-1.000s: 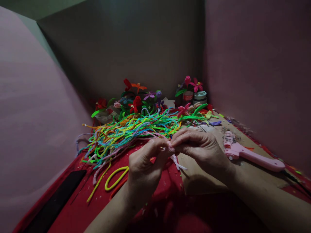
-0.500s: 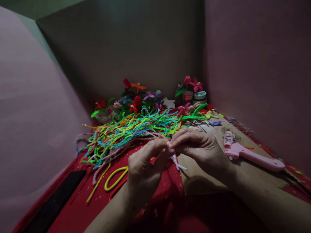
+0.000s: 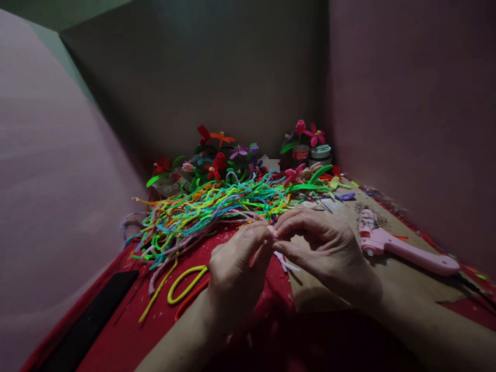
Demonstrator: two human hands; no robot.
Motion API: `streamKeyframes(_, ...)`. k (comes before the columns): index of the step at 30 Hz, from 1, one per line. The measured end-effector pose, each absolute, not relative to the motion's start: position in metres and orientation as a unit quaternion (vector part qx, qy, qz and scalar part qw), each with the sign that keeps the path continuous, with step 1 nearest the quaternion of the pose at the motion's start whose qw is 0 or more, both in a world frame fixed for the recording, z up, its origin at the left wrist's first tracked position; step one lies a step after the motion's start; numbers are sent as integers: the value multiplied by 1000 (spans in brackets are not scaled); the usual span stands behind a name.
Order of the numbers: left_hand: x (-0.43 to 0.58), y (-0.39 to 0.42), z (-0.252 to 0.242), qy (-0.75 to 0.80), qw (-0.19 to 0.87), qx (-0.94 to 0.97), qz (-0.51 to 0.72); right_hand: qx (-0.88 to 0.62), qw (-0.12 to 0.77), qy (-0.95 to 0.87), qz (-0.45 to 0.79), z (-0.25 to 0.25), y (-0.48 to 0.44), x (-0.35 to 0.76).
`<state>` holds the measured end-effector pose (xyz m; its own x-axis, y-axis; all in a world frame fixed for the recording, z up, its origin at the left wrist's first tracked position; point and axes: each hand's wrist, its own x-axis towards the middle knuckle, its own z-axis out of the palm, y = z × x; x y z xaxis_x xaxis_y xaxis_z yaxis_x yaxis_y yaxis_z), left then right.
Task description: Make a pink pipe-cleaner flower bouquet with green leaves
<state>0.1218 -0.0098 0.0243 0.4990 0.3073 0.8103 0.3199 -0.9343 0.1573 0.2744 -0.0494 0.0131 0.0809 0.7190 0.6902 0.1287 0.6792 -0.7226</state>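
Observation:
Between my hands, at the middle of the view, is a small pink pipe-cleaner piece (image 3: 272,231), mostly covered by fingers. My left hand (image 3: 240,261) is closed in a pinch around it. From the other side, my right hand (image 3: 325,248) pinches at the same piece with thumb and fingertips, and a gap shows behind the tips. Pale pipe-cleaner ends (image 3: 285,263) show below the fingers. Beside my left wrist lie scissors (image 3: 180,297) with yellow and orange-red handle loops; their blades are hidden.
A tangled heap of colourful pipe cleaners (image 3: 217,206) lies ahead on the red cloth (image 3: 104,325). Fuzzy flowers (image 3: 217,165) and a lidded jar (image 3: 320,155) stand behind it. At right, a pink glue gun (image 3: 411,251) rests on a brown board (image 3: 321,297). A black strip (image 3: 93,315) lies left.
My right thumb has dropped away from the fingers, widening the gap within that hand. My left fingers have turned slightly over the pink piece. The view has shifted a little.

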Motion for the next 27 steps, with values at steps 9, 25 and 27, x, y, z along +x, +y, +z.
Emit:
streamKeyframes(9,121,-10,21,-189,74,-870,-449,-374,657,-640,138,13,-50,268)
streamKeyframes(25,123,-11,11,-249,-60,-838,-482,-380,658,-635,139,15,-50,268)
streamKeyframes(27,122,-10,9,-249,-76,-836,-483,-383,659,-632,142,15,-50,268)
